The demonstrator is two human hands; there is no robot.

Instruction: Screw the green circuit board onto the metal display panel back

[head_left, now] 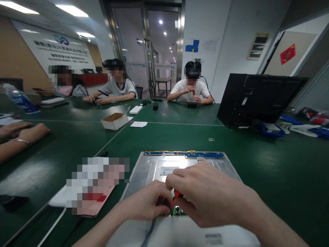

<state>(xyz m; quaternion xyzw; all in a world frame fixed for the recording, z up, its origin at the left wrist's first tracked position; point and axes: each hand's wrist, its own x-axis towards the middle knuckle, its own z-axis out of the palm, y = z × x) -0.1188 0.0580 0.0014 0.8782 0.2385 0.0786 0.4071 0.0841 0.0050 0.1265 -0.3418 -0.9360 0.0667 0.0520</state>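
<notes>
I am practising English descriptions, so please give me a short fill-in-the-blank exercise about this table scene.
1. Both hands, left hand and right hand, meet over a flat silver ____ panel.
2. The table surface is ____ in colour.
3. The small open cardboard box sits ____ the panel, farther from the camera.

Missing words: metal; green; beyond

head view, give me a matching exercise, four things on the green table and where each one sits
Things:
1. metal panel
2. open cardboard box
3. black monitor
4. plastic bottle

Places:
A. far left edge of the table
B. right side, seen from its back
C. under both of the person's hands
D. middle of the table, beside a white card

Pairs: 1-C, 2-D, 3-B, 4-A

The left hand and right hand meet over a small red part on the panel.
</notes>
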